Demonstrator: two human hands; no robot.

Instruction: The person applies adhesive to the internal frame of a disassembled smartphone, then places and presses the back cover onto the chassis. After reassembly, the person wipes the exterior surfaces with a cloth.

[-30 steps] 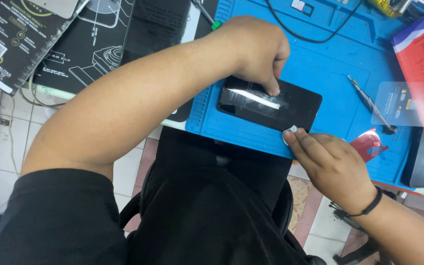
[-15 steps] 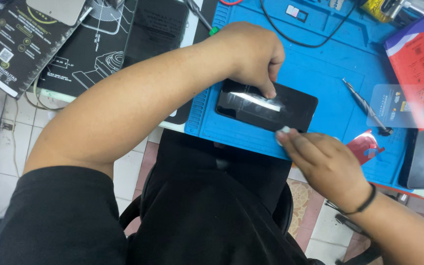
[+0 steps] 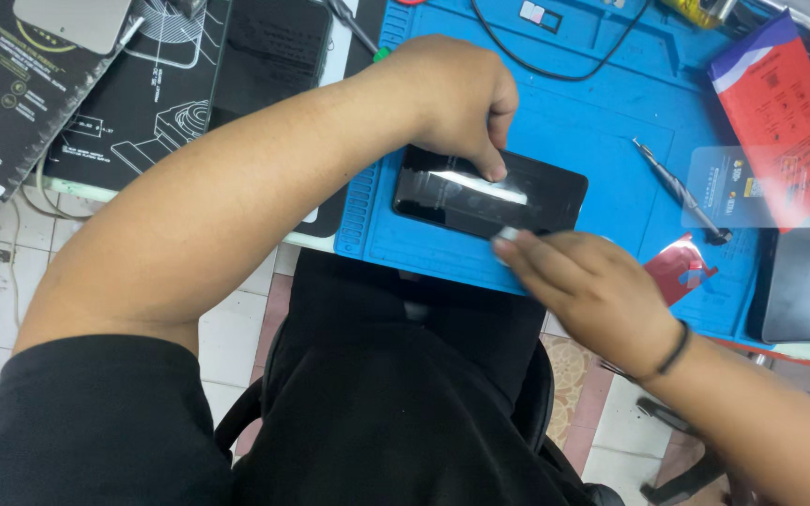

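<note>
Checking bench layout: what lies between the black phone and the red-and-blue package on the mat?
In the head view, a slim metal tool lies on the blue mat between the phone and the package.

A phone repair workshop: a blue repair mat (image 3: 611, 103) on the table, a screwdriver (image 3: 679, 190), cable (image 3: 555, 66), boxed parts (image 3: 775, 112).

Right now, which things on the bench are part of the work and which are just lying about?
In use:
- black phone, pressed by the left hand
- right hand, fingers at the phone's near edge
- blue work mat

Lying about:
- screwdriver
- red packet
- black cable
- dark slab
- black printed boxes
</note>
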